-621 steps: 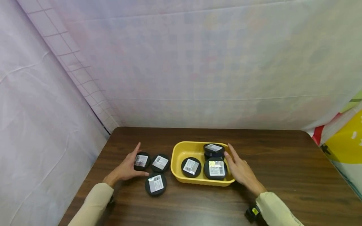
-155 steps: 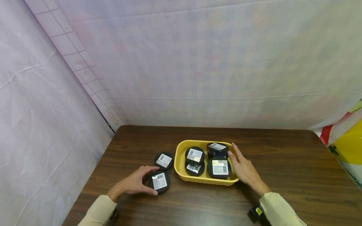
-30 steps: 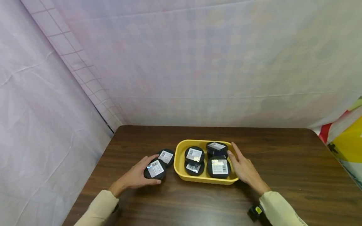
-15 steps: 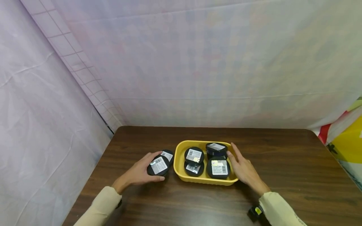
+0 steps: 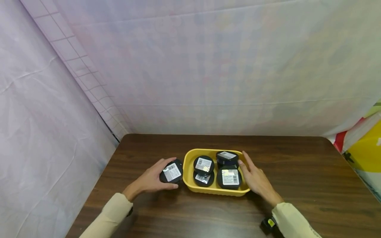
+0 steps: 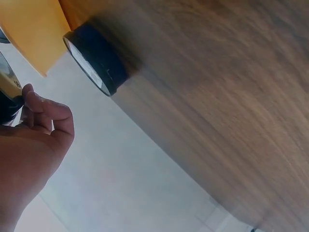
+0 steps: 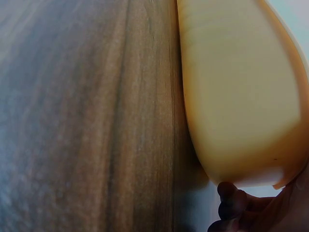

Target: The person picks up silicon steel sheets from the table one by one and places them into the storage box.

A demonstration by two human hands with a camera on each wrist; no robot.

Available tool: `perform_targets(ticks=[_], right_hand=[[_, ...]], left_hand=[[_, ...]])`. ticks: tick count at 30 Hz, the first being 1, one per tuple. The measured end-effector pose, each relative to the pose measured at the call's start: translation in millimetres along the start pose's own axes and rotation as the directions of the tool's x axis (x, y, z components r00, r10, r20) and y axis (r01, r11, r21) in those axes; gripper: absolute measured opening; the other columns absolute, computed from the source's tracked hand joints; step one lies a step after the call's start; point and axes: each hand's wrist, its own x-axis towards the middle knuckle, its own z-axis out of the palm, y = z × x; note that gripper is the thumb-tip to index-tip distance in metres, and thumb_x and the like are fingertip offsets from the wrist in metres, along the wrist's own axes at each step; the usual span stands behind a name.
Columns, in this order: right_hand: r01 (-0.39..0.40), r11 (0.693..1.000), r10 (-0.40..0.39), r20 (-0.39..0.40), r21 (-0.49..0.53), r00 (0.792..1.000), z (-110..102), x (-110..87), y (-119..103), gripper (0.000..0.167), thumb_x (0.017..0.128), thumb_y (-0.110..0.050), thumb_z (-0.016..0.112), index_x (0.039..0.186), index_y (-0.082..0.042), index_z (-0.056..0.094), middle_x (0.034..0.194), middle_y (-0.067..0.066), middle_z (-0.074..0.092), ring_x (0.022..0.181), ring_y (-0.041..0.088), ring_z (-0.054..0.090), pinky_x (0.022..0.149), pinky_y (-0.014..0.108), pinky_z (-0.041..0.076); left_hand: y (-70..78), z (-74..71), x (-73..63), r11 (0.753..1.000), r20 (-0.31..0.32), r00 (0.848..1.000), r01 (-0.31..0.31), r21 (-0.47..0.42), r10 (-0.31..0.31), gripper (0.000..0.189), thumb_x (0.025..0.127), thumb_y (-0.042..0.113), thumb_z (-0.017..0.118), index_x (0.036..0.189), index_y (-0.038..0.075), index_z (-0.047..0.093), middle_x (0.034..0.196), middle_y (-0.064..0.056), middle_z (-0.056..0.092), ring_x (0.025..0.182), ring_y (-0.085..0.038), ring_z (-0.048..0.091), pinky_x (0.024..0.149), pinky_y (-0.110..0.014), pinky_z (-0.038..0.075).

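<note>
In the head view my left hand grips a flat round black jar with a white label, between thumb and fingers. This jar hides most of another black jar, which stands on the table in the left wrist view. To the right is a yellow plastic basket with several such jars inside. At its left end one jar lies over a second jar. A larger-looking jar sits right of them, in front of a stack. My right hand holds the basket's right end, thumb at the rim.
The dark wooden table carries everything. White cloth hangs behind it and at the left. A small black device is beside the right wrist. Bright yellow and red fabric shows at far right.
One jar has gone from the table to the basket's left stack since the oldest frame. My left hand has since picked up another and carried it rightward. The right hand stays at the basket.
</note>
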Motion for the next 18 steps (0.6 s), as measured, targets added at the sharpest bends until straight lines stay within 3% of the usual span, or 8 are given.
perform_targets(ticks=[13,18], right_hand=[[-0.014,1.0,0.014,0.011,0.002,1.0,0,-0.3,-1,0.071,0.103,-0.062,0.019,0.161,-0.026,0.005,0.144,0.034,0.041,0.122,0.057,0.048,0.098,0.067,0.038],[-0.013,1.0,0.013,0.012,-0.004,1.0,0,0.3,-1,0.071,0.103,-0.062,0.019,0.161,-0.025,0.005,0.145,0.034,0.041,0.123,0.057,0.047,0.099,0.067,0.037]], left_hand=[[10.2,-0.4,11.1,0.998,0.044,0.998,0.052,-0.04,-0.05,0.097,0.07,0.061,0.082,0.152,0.034,0.036,0.122,0.006,0.051,0.108,-0.013,0.053,0.093,-0.041,0.047],[12.0,1.5,15.9,0.997,0.056,0.998,0.036,-0.063,-0.033,0.096,0.071,0.061,0.082,0.152,0.037,0.035,0.123,0.008,0.05,0.109,-0.012,0.052,0.094,-0.04,0.047]])
